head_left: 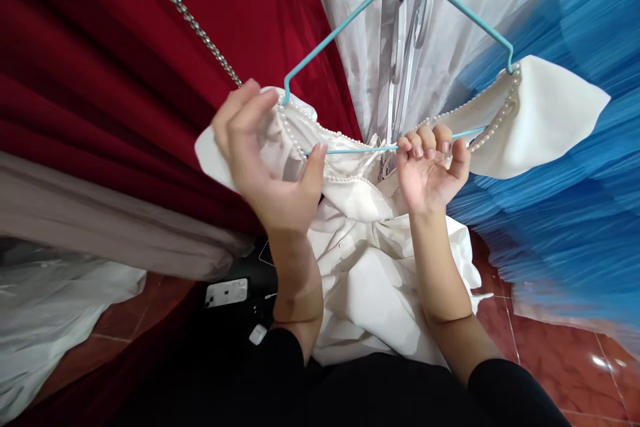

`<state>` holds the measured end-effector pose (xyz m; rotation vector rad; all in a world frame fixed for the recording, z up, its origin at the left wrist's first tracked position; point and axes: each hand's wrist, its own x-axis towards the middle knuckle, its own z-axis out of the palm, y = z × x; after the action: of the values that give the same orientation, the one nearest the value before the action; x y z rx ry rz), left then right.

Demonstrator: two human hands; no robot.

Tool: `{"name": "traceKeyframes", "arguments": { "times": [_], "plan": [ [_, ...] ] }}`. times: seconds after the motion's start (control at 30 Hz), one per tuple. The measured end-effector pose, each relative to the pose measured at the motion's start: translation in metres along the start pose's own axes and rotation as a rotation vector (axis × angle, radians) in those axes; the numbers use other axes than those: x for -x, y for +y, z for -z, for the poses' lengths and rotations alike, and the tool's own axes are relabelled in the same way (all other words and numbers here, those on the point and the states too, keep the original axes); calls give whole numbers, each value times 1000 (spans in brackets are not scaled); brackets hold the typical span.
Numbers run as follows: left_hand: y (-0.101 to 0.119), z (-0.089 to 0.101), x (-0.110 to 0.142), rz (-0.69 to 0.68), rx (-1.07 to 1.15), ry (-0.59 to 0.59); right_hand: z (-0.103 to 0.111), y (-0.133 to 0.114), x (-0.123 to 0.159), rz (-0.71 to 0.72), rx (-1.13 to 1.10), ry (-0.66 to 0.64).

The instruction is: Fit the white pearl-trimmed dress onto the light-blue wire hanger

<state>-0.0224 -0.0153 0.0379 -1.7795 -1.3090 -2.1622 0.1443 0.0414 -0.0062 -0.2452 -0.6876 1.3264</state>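
Note:
A white garment [373, 267] with pearl-beaded straps hangs on a turquoise wire hanger [350, 17]. My left hand [265, 153] is closed on the garment's left shoulder at the hanger's left end, thumb against the hanger's bottom bar. My right hand [433, 167] curls its fingers round the bottom bar and the pearl strap near the middle right. The garment's right shoulder [540, 117] sticks out past the hanger's right end. The white fabric falls down between my forearms.
A dark red garment [125, 67] with a metal chain [185, 13] hangs at left, a grey-white one [360, 33] behind, a blue pleated one [565, 213] at right. Below are red floor tiles [565, 360], a white cloth [45, 320] and a small white device [226, 292].

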Motion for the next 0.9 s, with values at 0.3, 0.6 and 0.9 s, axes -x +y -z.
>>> {"name": "traceKeyframes", "arguments": {
  "times": [0.3,0.6,0.9],
  "plan": [
    [-62,10,-56,-62,-61,86,-4,-11,1,59,306,90],
    [-111,26,12,389,214,230,-5,0,-1,63,255,47],
    [-47,-37,39,382,711,-194,-1,2,-1,20,177,-17]
  ]
}}
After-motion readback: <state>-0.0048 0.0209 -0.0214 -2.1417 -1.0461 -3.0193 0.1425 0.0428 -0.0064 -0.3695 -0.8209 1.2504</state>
